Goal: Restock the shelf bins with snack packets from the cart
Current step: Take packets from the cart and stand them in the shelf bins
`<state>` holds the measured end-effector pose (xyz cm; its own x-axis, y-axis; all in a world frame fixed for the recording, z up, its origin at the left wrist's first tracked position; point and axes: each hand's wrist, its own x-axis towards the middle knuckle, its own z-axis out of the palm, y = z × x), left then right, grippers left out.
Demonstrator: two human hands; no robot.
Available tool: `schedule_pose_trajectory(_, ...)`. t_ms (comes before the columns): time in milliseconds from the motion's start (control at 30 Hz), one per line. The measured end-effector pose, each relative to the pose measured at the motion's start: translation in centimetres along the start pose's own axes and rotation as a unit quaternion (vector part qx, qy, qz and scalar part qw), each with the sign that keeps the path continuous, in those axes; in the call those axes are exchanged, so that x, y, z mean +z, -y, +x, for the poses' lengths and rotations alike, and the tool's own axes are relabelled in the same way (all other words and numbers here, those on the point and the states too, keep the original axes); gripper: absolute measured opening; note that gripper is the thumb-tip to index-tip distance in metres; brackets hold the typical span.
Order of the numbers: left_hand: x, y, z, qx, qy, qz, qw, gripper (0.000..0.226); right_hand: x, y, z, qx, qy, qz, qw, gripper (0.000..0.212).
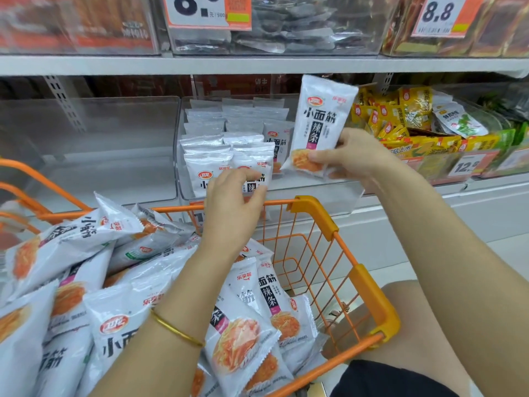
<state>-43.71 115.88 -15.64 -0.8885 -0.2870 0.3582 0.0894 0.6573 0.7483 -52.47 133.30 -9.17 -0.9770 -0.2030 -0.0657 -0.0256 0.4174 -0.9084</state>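
Head view: the right hand (352, 159) holds one white snack packet (320, 121) up in front of the middle clear bin (329, 193). The thumb and fingers pinch the packet's lower end, over the orange food picture. The packet stands nearly upright, its top leaning a little to the right and reaching close to the underside of the grey shelf (257, 65) above.

The left hand (234, 202) reaches over the far rim of the orange cart (315, 213) to the front of the same bin. Its fingers are curved, with the forefinger and thumb tips on the front packet of the rows of white packets (211, 156) standing inside. Whether they actually grip that packet or only touch it cannot be told. A thin gold bracelet (177, 330) sits on the left wrist.

The white packets fill the left and back part of the middle bin, standing in rows; the held one is just to the right of them. A heap of the same white packets (114, 282) lies loose in the cart, piled toward its left side, close under the left forearm.

To the left of the middle bin is another clear bin (86, 138). To the right, a bin holds yellow packets (400, 116), with a price tag (466, 166) reading 12.8 on its front. On the upper shelf, another tag (440, 12) reads 8.8.
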Motion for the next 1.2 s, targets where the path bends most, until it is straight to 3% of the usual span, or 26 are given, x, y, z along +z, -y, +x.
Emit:
schedule_pose_trajectory(233, 0.3, 0.4, -0.2, 0.002, 0.024, 0.075, 0.997, 0.027, 3.7, -1.5, 7.8, 0.147, 0.026, -0.065, 0.987, 0.047)
schedule_pose_trajectory(367, 0.3, 0.6, -0.3, 0.007, 0.023, 0.084, 0.996, 0.026, 5.5, -3.0, 10.2, 0.172, 0.032, -0.122, 0.977, 0.044)
schedule_pose_trajectory(533, 0.4, 0.7, -0.2, 0.014, 0.023, 0.094, 0.995, 0.026, 6.6, -3.5, 12.2, 0.122, 0.002, -0.171, 0.978, 0.020)
schedule_pose_trajectory(800, 0.4, 0.6, -0.2, 0.009, 0.034, 0.100, 0.994, 0.027, 6.9, -3.6, 13.0, 0.100, 0.013, -0.205, 0.973, 0.034)
schedule_pose_trajectory(933, 0.3, 0.7, -0.2, 0.006, 0.039, 0.095, 0.995, 0.027, 5.7, -3.0, 11.7, 0.099, -0.009, -0.221, 0.970, 0.030)
schedule_pose_trajectory(1033, 0.3, 0.6, -0.2, 0.002, 0.036, 0.082, 0.996, 0.027, 4.2, -1.6, 9.3, 0.037, -0.083, -0.254, 0.963, 0.041)
schedule_pose_trajectory(1100, 0.2, 0.5, -0.1, -0.004, 0.035, 0.077, 0.996, 0.028, 3.2, -0.1, 5.7, -0.048, -0.118, -0.224, 0.966, 0.032)
schedule_pose_trajectory(1133, 0.2, 0.4, -0.1, -0.008, 0.036, 0.075, 0.997, 0.029, 2.9, 0.5, 3.4, -0.081, -0.100, -0.197, 0.972, 0.026)
schedule_pose_trajectory(1200, 0.1, 0.3, -0.1, -0.014, 0.036, 0.073, 0.997, 0.030, 2.9, 0.9, -1.1, -0.120, 0.021, -0.182, 0.976, 0.016)
